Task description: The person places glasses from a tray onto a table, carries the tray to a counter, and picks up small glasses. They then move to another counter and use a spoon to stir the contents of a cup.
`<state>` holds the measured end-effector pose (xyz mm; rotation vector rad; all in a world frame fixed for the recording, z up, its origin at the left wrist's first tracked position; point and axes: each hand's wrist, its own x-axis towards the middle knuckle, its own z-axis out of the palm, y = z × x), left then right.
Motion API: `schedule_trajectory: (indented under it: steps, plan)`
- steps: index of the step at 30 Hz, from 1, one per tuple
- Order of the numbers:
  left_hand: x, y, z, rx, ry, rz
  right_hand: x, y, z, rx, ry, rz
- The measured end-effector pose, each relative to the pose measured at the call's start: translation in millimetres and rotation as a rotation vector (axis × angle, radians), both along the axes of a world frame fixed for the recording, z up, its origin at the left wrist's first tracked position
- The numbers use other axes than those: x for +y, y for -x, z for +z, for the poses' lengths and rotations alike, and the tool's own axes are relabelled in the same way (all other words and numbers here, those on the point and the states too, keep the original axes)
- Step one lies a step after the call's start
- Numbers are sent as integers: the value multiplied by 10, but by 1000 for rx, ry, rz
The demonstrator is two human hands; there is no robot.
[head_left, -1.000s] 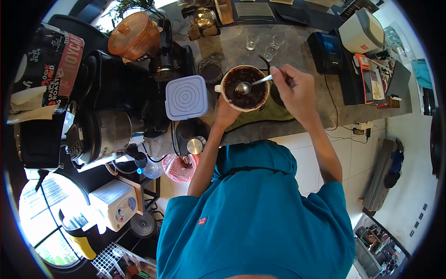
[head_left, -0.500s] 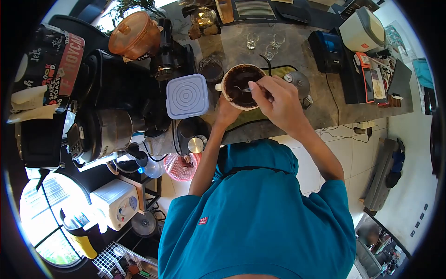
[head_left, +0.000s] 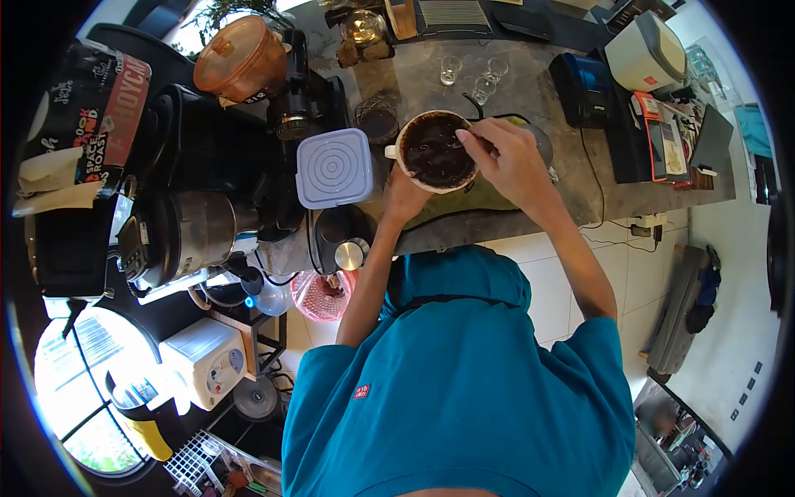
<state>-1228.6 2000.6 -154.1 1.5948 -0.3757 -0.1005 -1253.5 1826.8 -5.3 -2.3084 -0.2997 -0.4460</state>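
Cup [head_left: 445, 190] of dark liquid [head_left: 432, 155] over the counter [head_left: 580, 195], left hand [head_left: 405, 199] cradling its near side, right hand [head_left: 507, 159] pinching a spoon hidden from where I stand, tub [head_left: 334, 168] to the left, small glasses [head_left: 448, 73] beyond.

On the table [head_left: 534, 79], glasses [head_left: 485, 87] stand behind the cup [head_left: 391, 152], with a lidded container [head_left: 334, 168] to its left.
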Motion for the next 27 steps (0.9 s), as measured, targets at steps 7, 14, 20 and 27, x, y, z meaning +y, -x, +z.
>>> schedule_trajectory:
  steps: [7,14,20,27]
  plan:
    - [-37,-21,-64,-9,113,-9,32,-37,325,-60,-10,-3]
    - [-17,9,-1,-3,18,36,191,-177,300,-179,-13,156]
    - [-11,64,-139,32,-79,60,54,-368,80,-121,-6,220]
    - [-16,120,-105,77,-59,90,-186,-495,-186,-153,84,326]
